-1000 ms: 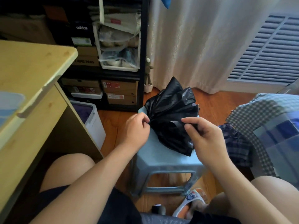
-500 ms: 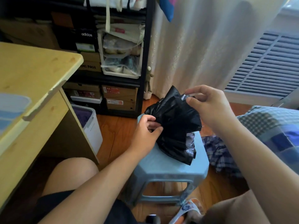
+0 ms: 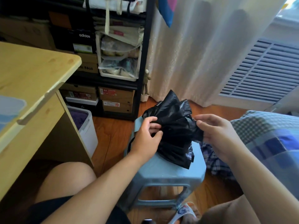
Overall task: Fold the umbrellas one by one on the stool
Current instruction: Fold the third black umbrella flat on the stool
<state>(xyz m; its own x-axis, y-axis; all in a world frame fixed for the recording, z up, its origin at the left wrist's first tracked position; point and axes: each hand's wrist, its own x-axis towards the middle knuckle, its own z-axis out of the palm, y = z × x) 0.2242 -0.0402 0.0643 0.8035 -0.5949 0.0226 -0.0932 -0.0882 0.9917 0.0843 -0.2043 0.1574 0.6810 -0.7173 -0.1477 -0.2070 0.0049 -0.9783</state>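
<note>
Lowered since before, right hand (image 3: 218, 135) pinches black umbrella (image 3: 176, 131) — left hand (image 3: 145, 138) grips its folds.

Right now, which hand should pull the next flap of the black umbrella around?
Probably the right hand: it pinches the loose edge of the black umbrella, free to wrap. The left hand grips the bunched folds on the stool, steadying them.
</note>
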